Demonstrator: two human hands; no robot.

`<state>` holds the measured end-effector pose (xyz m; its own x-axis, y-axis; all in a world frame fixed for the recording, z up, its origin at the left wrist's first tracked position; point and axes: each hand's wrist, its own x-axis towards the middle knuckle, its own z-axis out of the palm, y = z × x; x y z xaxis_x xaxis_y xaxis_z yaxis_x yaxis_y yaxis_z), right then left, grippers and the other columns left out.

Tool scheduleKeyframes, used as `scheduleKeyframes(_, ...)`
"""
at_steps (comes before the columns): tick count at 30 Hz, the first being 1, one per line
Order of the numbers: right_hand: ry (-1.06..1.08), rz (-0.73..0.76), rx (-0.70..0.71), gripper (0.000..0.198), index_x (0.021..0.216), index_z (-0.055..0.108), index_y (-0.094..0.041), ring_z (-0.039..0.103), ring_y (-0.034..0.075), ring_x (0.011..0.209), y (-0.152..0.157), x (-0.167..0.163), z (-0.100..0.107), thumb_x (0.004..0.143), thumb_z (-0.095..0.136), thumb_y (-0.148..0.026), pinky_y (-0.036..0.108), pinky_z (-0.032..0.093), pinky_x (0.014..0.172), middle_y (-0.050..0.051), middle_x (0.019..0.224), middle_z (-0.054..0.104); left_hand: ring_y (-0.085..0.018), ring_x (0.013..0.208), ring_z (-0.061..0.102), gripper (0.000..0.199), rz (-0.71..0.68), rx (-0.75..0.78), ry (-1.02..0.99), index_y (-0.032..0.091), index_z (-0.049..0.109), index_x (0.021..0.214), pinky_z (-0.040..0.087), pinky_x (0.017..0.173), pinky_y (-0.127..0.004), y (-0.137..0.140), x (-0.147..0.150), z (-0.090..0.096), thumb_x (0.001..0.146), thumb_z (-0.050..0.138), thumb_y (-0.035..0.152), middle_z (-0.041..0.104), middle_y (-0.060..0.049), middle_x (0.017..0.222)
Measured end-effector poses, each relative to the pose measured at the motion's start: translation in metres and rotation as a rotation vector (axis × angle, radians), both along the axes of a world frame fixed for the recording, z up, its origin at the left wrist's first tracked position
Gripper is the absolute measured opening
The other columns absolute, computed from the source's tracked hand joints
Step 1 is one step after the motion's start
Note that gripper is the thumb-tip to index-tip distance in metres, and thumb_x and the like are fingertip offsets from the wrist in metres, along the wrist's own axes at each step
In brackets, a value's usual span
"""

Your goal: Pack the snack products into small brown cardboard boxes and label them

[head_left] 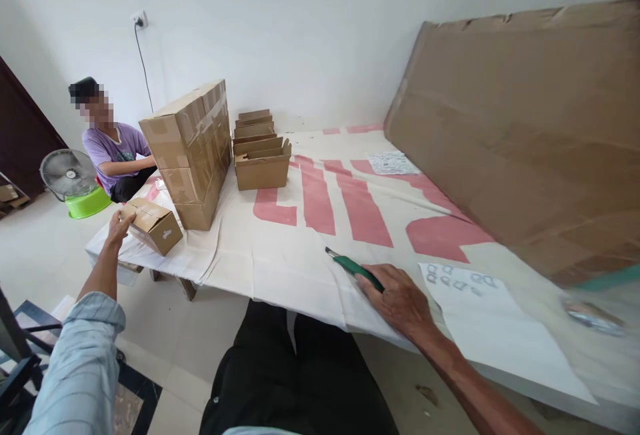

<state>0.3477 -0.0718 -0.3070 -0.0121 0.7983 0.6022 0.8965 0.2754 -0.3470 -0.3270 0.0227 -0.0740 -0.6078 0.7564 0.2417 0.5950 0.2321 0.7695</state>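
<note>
My left hand (119,227) grips the near left edge of a small closed cardboard box (153,223), which sits at the table's left front corner. Dark print marks the end of this box. My right hand (399,295) is closed around a green utility knife (357,270), with its metal tip pointing left above the cloth. Beside the right hand lies a white sheet of paper (493,321) with several drawn marks. Just behind the small box rises a stack of taped cardboard boxes (193,155).
A row of open cardboard boxes (263,171) stands toward the wall. One large cardboard sheet (520,128) leans at the right. A printed paper (393,163) lies on the cloth-covered table (280,255). At the left, a person (117,151) sits near a fan (70,173).
</note>
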Motion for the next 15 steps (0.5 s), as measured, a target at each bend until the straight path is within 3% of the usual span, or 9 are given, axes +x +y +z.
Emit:
scheduleKeyframes(5,-0.009,-0.008,-0.001,0.030,0.101,0.072,-0.023,0.065,0.030,0.092,0.000,0.001,0.000,0.097,0.051,-0.044,0.044,0.053,0.086,0.013,0.098,0.073,-0.038,0.125,0.064,0.102,0.008,-0.044,-0.160,0.019,0.040,0.155,0.062,0.087,-0.046,0.004,-0.001,-0.006,0.067,0.083,0.047,0.054,-0.022,0.148)
scheduleKeyframes(8,-0.016,-0.010,-0.008,0.029,0.103,0.072,-0.022,0.065,0.030,0.092,0.000,0.002,-0.002,0.097,0.052,-0.043,0.043,0.052,0.086,0.012,0.099,0.073,-0.035,0.127,0.062,0.101,-0.012,-0.046,-0.191,0.021,0.040,0.152,0.061,0.087,-0.041,-0.005,0.008,-0.012,0.065,0.083,0.049,0.053,-0.019,0.147)
scheduleKeyframes(15,-0.011,-0.005,0.019,0.029,0.104,0.072,-0.020,0.064,0.029,0.090,-0.001,0.000,0.000,0.098,0.052,-0.040,0.041,0.052,0.086,0.012,0.097,0.072,-0.033,0.121,0.063,0.094,-0.157,-0.001,-0.189,0.020,0.048,0.139,0.058,0.086,-0.038,-0.037,0.073,-0.040,0.062,0.083,0.061,0.060,-0.014,0.136)
